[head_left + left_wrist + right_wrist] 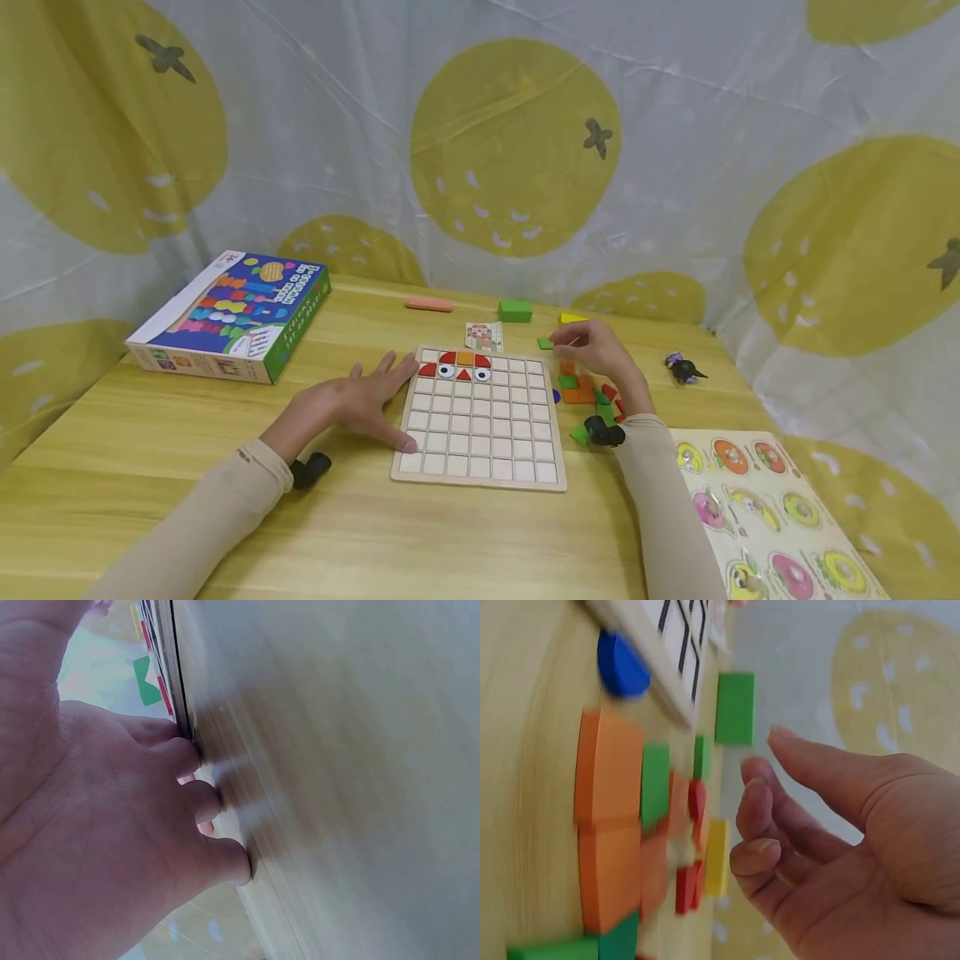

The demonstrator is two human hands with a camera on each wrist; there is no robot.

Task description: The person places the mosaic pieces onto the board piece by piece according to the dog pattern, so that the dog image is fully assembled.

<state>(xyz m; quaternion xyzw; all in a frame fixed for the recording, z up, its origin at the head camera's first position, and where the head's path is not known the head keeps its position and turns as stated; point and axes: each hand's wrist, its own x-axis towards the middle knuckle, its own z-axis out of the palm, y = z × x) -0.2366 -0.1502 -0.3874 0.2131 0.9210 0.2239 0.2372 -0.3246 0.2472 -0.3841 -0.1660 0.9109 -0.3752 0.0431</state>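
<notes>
We see a pale wooden table (187,417) set against a draped white cloth (675,125) printed with large yellow fruit, which closes off the far side and both flanks. Our left hand (352,404) lies flat on the table, fingers straight and spread, their tips touching the left edge of the grid board (480,417), which sits near the middle of the table with a few red and orange shapes in its far rows. Our right hand (596,348) hovers over the loose coloured pieces (585,387) just right of the board, fingers loosely curled and holding nothing. A blue game box (232,317) rests far left; a peg puzzle (765,508) lies near right.
</notes>
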